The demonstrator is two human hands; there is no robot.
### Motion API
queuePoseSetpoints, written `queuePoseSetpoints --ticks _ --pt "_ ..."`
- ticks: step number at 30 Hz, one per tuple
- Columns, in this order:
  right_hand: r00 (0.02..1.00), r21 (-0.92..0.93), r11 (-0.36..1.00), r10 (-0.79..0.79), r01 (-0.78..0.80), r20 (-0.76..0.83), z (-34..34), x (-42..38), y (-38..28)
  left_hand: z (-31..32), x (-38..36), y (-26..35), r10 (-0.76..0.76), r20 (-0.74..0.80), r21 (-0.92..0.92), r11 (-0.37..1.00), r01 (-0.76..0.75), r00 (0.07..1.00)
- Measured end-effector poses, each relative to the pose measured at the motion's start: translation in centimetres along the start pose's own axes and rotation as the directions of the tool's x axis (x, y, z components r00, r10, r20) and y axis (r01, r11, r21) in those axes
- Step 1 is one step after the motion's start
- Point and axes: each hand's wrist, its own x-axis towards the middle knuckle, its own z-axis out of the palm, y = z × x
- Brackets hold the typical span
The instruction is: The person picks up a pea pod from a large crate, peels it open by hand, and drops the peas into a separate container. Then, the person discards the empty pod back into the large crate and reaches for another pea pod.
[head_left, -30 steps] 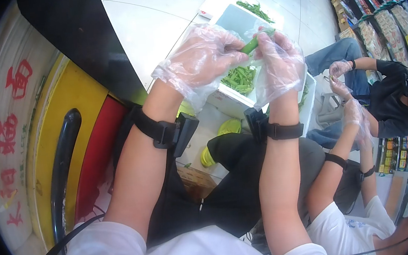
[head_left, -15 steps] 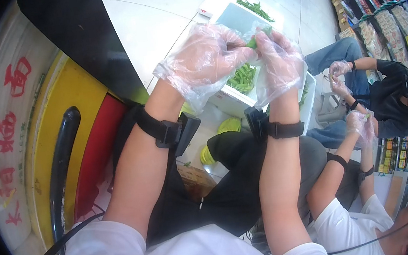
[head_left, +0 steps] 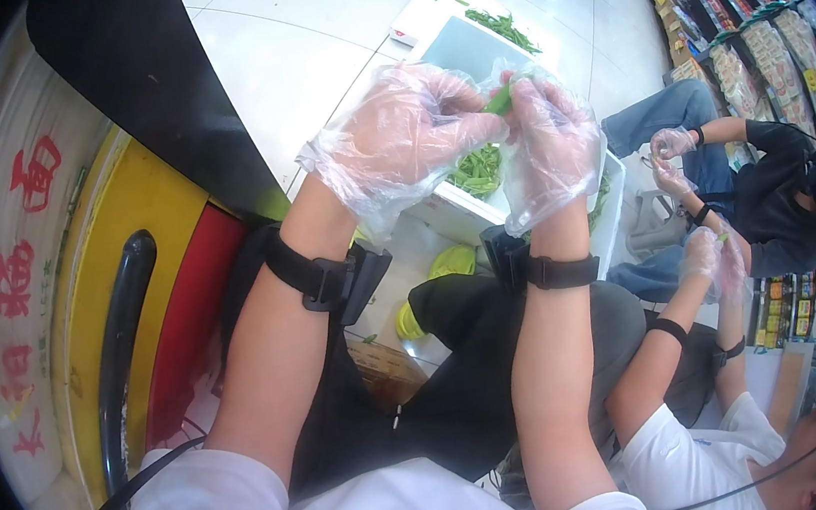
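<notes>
While L hand [head_left: 405, 139] & R hand [head_left: 547, 133] fingers pinch, green pod [head_left: 498, 102] slants up rightward.

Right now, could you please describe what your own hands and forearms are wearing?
My left hand and right hand wear loose, crinkled, see-through plastic gloves. Each forearm has a black strap above the glove, with a dark, blocky device on its inner side. The sleeves are white and short; a black cable runs beside the left one.
</notes>
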Motion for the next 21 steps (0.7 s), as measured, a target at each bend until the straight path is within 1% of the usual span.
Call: queuePoseSetpoints --ticks 2,3,5,7,9,12,14,15,17,18,19,20,21 --pt "1.0 -0.178 0.984 -0.016 0.021 0.025 0.1 0.0 -0.5 0.1 -0.1 -0.1 -0.012 -0.004 -0.012 1.0 0.012 1.0" --pt "1.0 -0.177 0.984 -0.017 0.021 0.026 0.1 -0.1 -0.5 0.2 -0.1 -0.1 -0.023 -0.007 -0.024 0.999 0.023 1.0" --pt "0.995 -0.102 0.991 -0.079 0.085 0.064 0.3 -0.2 -0.3 0.5 -0.1 -0.1 -0.031 -0.018 -0.038 0.999 0.03 0.999" --pt "0.994 -0.074 0.992 -0.096 0.1 0.049 0.7 -0.3 -0.3 0.6 0.0 -0.1 -0.039 -0.029 -0.053 0.998 0.038 0.999" --pt "0.993 -0.048 0.992 -0.112 0.114 0.033 0.7 -0.2 -0.3 0.5 0.2 -0.3 -0.021 0.005 -0.133 0.991 0.022 1.0" --pt "0.994 -0.032 0.994 -0.108 0.108 0.014 0.5 -0.3 -0.3 0.4 0.1 0.2 -0.023 0.029 -0.154 0.988 0.027 0.999" --pt "0.992 -0.022 0.993 -0.117 0.118 0.056 0.3 -0.4 -0.4 0.4 0.0 0.3 -0.022 0.042 -0.125 0.992 0.027 0.999" --pt "0.992 -0.022 0.993 -0.116 0.118 0.058 0.2 -0.5 -0.4 0.4 -0.1 0.3 -0.02 0.056 -0.095 0.995 0.026 0.998" --pt "0.971 -0.139 0.964 -0.211 0.225 0.11 -0.1 -0.7 -0.2 0.5 -0.1 0.0 -0.015 0.063 -0.105 0.994 0.022 0.998" --pt "0.971 -0.14 0.964 -0.21 0.225 0.111 0.0 -0.8 -0.1 0.5 -0.2 -0.2 -0.009 0.071 -0.115 0.993 0.017 0.997" --pt "0.978 -0.067 0.977 -0.198 0.203 0.072 0.0 -0.8 -0.1 0.5 -0.1 -0.4 -0.009 0.07 -0.115 0.993 0.017 0.997" --pt "0.982 0.009 0.983 -0.183 0.183 0.036 0.1 -0.9 -0.1 0.6 0.0 -0.6 0.025 0.042 -0.087 0.996 -0.021 0.999" --pt "0.982 0.009 0.983 -0.186 0.185 0.038 0.0 -1.1 0.0 0.9 -0.2 -1.0 0.061 0.014 -0.056 0.997 -0.06 0.998"
